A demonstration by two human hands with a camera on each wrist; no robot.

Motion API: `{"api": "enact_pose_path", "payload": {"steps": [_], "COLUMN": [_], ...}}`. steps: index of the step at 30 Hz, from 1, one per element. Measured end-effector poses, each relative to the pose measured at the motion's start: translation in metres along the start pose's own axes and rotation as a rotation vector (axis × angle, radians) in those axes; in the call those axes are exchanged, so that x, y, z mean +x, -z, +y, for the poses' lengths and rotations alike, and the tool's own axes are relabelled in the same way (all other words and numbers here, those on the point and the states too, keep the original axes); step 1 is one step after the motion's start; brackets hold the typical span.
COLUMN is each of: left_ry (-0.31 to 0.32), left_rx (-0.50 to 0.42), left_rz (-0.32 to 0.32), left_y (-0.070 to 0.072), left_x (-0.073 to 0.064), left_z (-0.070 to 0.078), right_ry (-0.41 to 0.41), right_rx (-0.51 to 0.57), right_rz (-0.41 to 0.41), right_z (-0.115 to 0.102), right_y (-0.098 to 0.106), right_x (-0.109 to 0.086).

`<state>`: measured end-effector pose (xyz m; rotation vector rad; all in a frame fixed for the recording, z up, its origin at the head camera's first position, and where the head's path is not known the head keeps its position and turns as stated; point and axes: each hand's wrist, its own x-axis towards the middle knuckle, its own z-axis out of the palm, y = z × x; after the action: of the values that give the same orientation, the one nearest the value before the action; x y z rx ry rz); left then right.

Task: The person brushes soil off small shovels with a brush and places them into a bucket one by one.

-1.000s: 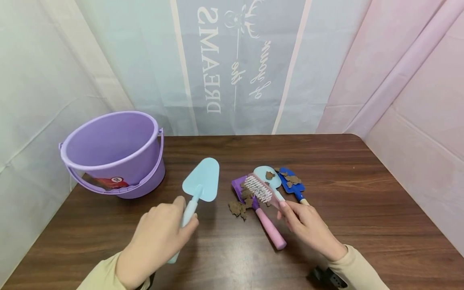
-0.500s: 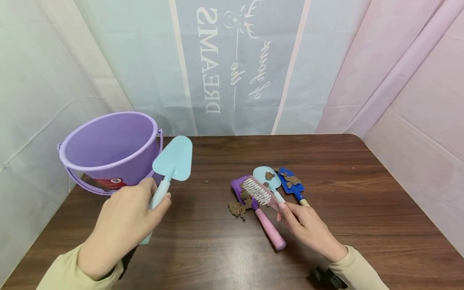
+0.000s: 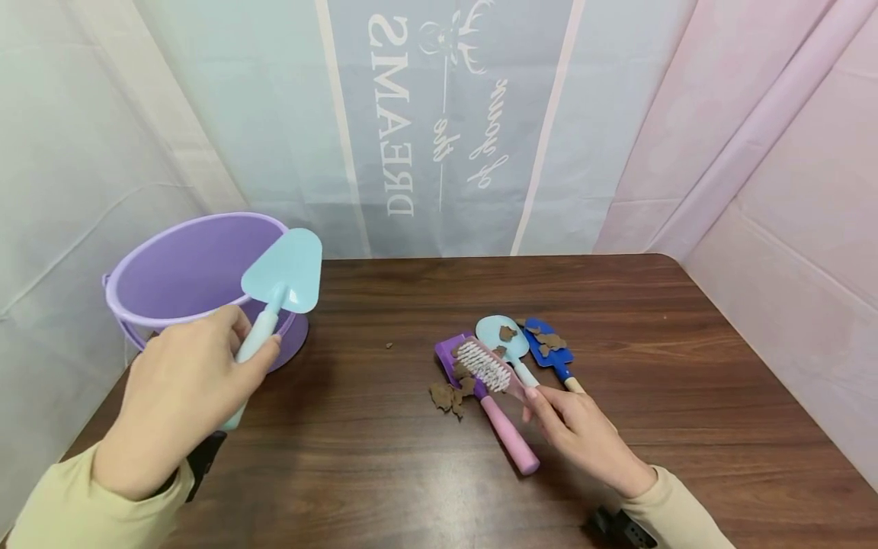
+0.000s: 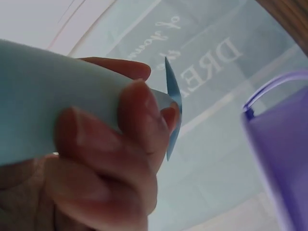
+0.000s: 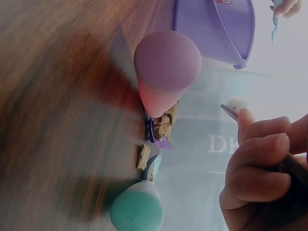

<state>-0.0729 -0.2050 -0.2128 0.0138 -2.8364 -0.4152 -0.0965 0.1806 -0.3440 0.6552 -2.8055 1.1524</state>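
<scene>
My left hand grips a pale-blue trowel, purple bucket just beyond it, while my right hand holds a white-bristled brush.

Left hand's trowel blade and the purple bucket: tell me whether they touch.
Apart. The left wrist view shows printed cloth between the trowel blade and the purple bucket, though they overlap in the head view.

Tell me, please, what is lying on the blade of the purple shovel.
Brown flakes show on the purple shovel. In the head view, the white-bristled pink brush in the right hand covers part of the blade; whatever lies behind it there is hidden.
</scene>
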Motion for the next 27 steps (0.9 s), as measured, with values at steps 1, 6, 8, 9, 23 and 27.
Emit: {"api": "enact_pose_path", "payload": {"steps": [1,6,8,9,23,27], "left_ry": [0.004,0.027,0.046,0.058,0.153,0.16], "left_rx": [0.002,0.016,0.018,0.016,0.05,0.062], "left_rz": [0.007,0.045,0.042,0.039,-0.067,-0.078], "left_y": [0.002,0.012,0.016,0.018,0.03,0.031], "left_x": [0.0,0.009,0.013,0.016,0.042,0.046], "left_z": [0.0,-0.006,-0.011,-0.013,-0.044,-0.049], "right_ry": [0.001,0.014,0.018,0.02,-0.044,-0.03], "right_rx": [0.0,-0.012,-0.014,-0.015,0.008,0.013], "right_rz": [-0.001,0.007,0.008,0.008,-0.01,-0.013], "right_z": [0.0,0.001,0.0,0.0,-0.003,-0.003], "right_y": [0.0,-0.001,0.0,0.0,0.002,0.003], "right_x": [0.0,0.0,0.0,0.0,-0.001,-0.001]}}
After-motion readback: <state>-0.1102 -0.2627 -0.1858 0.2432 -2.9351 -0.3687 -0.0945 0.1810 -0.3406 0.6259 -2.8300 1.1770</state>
